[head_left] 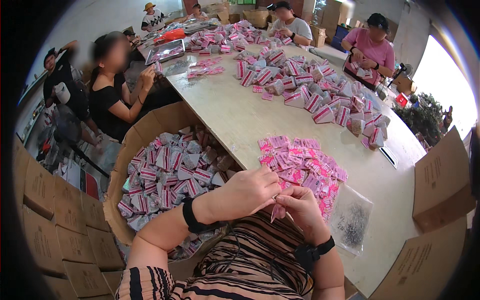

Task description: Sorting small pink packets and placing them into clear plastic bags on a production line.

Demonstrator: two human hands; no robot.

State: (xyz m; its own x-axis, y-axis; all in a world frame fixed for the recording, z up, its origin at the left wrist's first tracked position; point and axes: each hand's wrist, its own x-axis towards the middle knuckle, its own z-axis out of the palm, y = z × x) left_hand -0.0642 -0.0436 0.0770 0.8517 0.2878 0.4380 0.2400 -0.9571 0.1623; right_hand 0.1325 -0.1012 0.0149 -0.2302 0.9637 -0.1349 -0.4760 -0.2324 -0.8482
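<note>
My left hand (pixel 252 189) and my right hand (pixel 303 208) meet at the table's near edge, both with fingers pinched. A small pink card (pixel 274 214) pokes out below the fingertips, gripped by my right hand. A tiny shiny bit shows where the fingertips touch; what my left fingers hold is hidden. Just beyond lies a spread of pink printed cards (pixel 305 162). To the right of my right hand, a clear plastic bag (pixel 352 212) of small dark metal pieces rests flat on the table (pixel 230 120).
A big open carton (pixel 145 125) of small bagged packs with pink labels stands at my left. A long heap of similar packs (pixel 315 85) covers the table's far side. Brown cartons (pixel 442 175) flank the right edge; more are stacked lower left. Several people sit around the table.
</note>
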